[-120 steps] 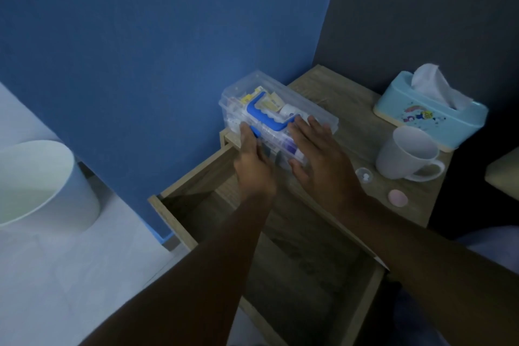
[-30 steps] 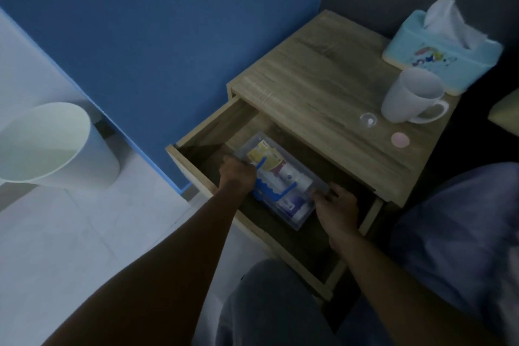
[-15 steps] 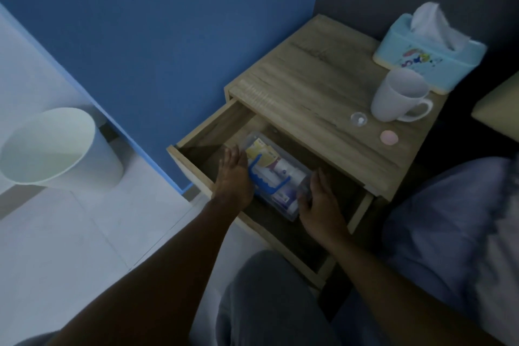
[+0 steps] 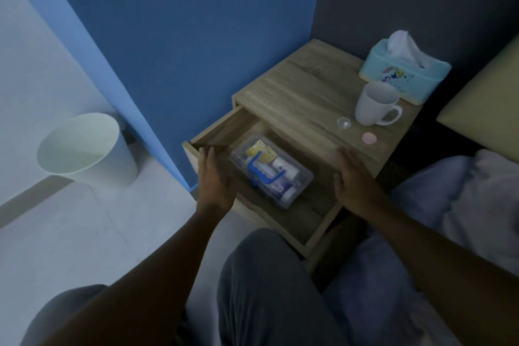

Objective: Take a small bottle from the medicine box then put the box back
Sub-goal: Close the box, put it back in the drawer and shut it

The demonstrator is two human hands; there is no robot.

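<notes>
One medicine box (image 4: 271,172) lies in the open drawer (image 4: 222,132) — lid shut. My left grip (image 4: 214,181) and right grip (image 4: 352,181) — both released, flanking it, touching nothing. One mug (image 4: 375,104) on the worktop (image 4: 297,98).

Only one view is given, taken from a camera worn on the head. The scene is seen from above, looking forward and steeply down. The wooden nightstand (image 4: 309,98) with its open drawer (image 4: 280,205) is held near the middle, at arm's reach. The person's knees are seen at the bottom edge, and a blue wall (image 4: 182,36) fills the top.
</notes>
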